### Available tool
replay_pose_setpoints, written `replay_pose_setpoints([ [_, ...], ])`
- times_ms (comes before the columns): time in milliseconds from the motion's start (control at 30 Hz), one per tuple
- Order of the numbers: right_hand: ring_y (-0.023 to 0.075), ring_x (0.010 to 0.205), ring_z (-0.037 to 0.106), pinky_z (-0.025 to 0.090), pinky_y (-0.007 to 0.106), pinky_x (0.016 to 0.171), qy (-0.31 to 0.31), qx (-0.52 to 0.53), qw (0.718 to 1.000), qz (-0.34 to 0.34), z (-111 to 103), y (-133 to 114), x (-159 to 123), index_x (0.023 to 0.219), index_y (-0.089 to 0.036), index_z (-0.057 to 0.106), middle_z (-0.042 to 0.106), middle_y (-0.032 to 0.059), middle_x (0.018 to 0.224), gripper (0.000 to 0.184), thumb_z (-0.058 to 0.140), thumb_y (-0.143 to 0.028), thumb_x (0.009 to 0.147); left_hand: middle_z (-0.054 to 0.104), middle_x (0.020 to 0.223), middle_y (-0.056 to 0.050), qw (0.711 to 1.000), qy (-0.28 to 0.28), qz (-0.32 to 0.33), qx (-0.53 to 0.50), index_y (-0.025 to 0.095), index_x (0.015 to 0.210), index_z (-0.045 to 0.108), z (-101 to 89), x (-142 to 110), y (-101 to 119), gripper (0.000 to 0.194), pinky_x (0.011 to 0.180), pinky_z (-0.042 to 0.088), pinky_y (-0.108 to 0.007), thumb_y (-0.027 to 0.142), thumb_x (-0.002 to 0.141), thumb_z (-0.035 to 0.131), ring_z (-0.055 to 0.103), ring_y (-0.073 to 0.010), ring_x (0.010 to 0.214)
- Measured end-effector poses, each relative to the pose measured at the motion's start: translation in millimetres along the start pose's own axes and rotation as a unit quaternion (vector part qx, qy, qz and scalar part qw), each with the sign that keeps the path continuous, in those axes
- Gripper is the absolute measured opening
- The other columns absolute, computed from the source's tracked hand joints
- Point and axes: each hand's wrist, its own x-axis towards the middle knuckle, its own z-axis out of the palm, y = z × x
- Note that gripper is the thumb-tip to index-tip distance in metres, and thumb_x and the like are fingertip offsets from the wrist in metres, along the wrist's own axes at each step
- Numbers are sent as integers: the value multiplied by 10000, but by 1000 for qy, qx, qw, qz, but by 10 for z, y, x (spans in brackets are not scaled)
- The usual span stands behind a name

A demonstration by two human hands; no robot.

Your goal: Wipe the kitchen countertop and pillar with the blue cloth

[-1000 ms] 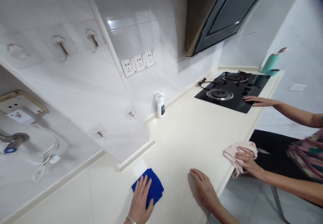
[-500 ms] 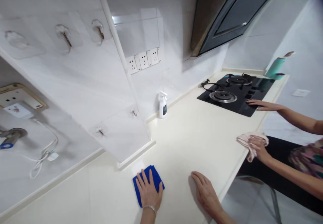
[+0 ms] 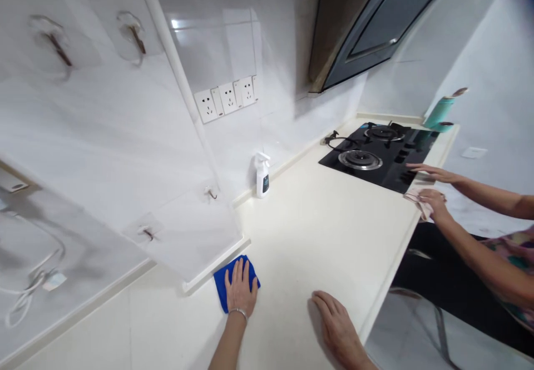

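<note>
The left hand's (image 3: 242,295) lightly spread fingers (image 3: 238,272) hide part of the blue cloth (image 3: 221,289) beneath; the right hand's (image 3: 339,331) lie loosely side by side.

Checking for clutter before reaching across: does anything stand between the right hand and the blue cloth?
Only the left hand, which lies on the blue cloth and covers part of its side toward the right hand. Nothing visible stands on the counter between the two hands.
</note>
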Motion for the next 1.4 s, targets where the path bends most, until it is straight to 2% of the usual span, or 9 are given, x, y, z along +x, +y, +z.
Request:
replay_pose_setpoints([
  [233,224,1193,547,495,388,987,-9,-12,1000,-22,3,48,-10,1294,-185,539,606,80,1297,643,368,25,710,450,1524,-94,999,21,-38,-21,231,1428,471,120,365,255,494,1149,311,-528,330,962,342,428,-232,1377],
  [433,227,1224,521,471,398,1018,-19,-5,1000,-14,-22,48,-9,1306,-179,521,578,90,1322,625,371,14,731,417,1549,-59,999,9,-40,-35,239,1442,451,142,459,378,506,1174,287,-504,330,958,337,396,-227,1399],
  [667,230,1216,527,476,402,1016,-12,9,1000,-13,37,89,-48,1296,-202,518,573,84,1317,593,400,-20,744,329,1597,-33,996,-50,20,-68,240,1478,395,192,514,449,577,1226,235,-474,444,939,369,291,-225,1469],
  [833,228,1218,531,472,410,1039,-8,18,1000,1,30,67,-32,1285,-215,524,571,83,1314,594,409,-22,736,275,1620,-23,995,-68,48,-55,245,1502,343,186,513,381,608,1239,207,-496,455,932,376,224,-225,1496],
  [933,235,1225,530,475,425,1040,-6,30,1000,-2,17,70,-37,1284,-214,526,570,86,1314,575,417,-35,749,294,1614,-23,996,-58,51,-42,258,1495,354,160,401,252,591,1240,204,-504,415,927,392,230,-226,1494],
  [1033,247,1212,539,483,445,1024,-3,40,999,-17,34,102,-67,1278,-210,521,569,94,1303,549,413,-46,766,319,1603,-26,998,-46,30,-35,268,1490,363,93,177,24,586,1235,217,-514,404,922,408,253,-227,1487],
  [1133,260,1203,542,484,463,1012,-6,38,999,-20,65,137,-95,1270,-205,514,566,101,1299,525,409,-57,778,328,1598,-28,999,-34,-2,-24,278,1491,360,-36,-157,-300,584,1230,227,-517,396,922,419,265,-225,1483],
  [1400,263,1166,560,493,457,979,-11,29,999,-36,61,161,-111,1252,-199,508,571,106,1277,477,409,-90,798,358,1579,-36,990,-25,-135,44,256,1477,393,-497,-1152,-1256,551,1224,244,-508,389,943,367,313,-224,1464],
])
